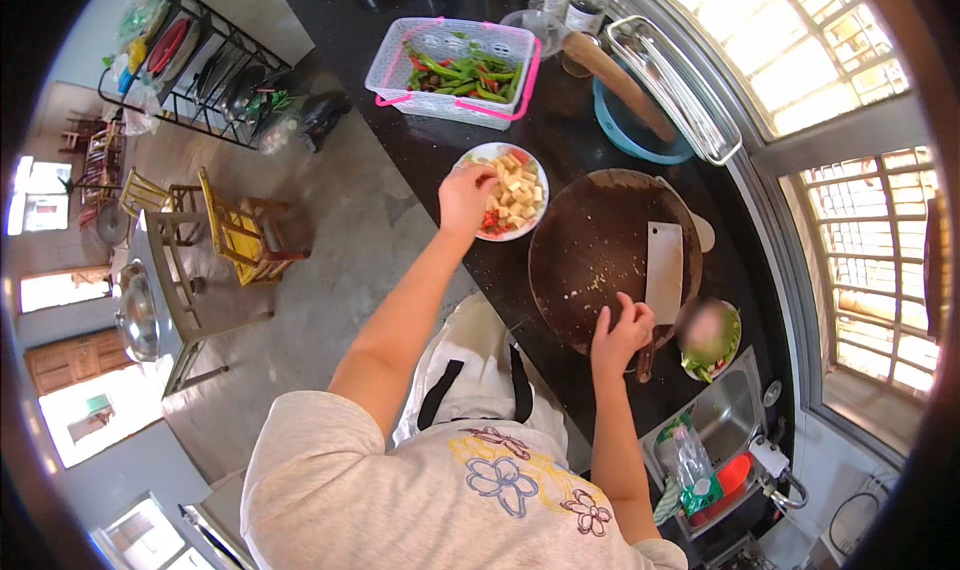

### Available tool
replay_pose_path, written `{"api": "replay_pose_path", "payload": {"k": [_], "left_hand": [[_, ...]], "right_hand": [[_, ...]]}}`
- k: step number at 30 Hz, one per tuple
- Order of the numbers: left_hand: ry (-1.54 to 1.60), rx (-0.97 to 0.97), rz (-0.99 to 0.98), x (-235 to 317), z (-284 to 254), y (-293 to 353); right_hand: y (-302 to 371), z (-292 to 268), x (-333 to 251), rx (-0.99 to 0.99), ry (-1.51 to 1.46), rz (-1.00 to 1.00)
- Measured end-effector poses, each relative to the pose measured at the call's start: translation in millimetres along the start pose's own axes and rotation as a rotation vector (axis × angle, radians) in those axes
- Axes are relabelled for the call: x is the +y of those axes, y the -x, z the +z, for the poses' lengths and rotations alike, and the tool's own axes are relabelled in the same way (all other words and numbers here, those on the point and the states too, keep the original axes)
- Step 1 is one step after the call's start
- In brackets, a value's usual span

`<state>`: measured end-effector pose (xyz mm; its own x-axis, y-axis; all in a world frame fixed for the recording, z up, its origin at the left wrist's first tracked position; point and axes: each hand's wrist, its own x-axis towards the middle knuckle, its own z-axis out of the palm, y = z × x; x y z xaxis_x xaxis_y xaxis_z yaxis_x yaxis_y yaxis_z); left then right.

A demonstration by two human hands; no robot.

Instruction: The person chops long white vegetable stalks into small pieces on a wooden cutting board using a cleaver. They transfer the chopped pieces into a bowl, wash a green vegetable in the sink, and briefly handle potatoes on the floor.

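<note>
My left hand [467, 200] is at the left rim of a white plate [543, 202], its fingers pinched together at the food. Whatever they grip, if anything, is hidden. Pale diced cubes [515, 190] and chopped red pieces [491, 222] fill the plate. Over the near edge of a round dark wooden chopping board [580, 240], my right hand [622, 342] has its fingers apart and holds nothing. Close beside it lies a cleaver [664, 270], blade flat on the board and handle [645, 360] toward me. Small pale crumbs dot the board.
A pink-handled basket [450, 108] of green and red peppers stands beyond the plate. Behind the board is a blue basin [640, 148] with a wooden rod [620, 85] across it. A bowl of greens [738, 335], partly blurred, sits right, near the sink [728, 410].
</note>
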<state>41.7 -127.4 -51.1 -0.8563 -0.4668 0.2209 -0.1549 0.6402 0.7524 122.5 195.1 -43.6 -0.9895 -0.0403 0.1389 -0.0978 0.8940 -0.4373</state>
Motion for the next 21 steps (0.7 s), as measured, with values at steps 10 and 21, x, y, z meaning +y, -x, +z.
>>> {"api": "replay_pose_path", "payload": {"k": [10, 21], "left_hand": [[-0.171, 0.105, 0.216, -21, -3, -17], [-0.293, -0.250, 0.275, 29, -65, 230]], "right_hand": [[-8, 5, -73, -0.045, -0.050, -0.211], [80, -15, -83, -0.094, -0.179, -0.512]]}}
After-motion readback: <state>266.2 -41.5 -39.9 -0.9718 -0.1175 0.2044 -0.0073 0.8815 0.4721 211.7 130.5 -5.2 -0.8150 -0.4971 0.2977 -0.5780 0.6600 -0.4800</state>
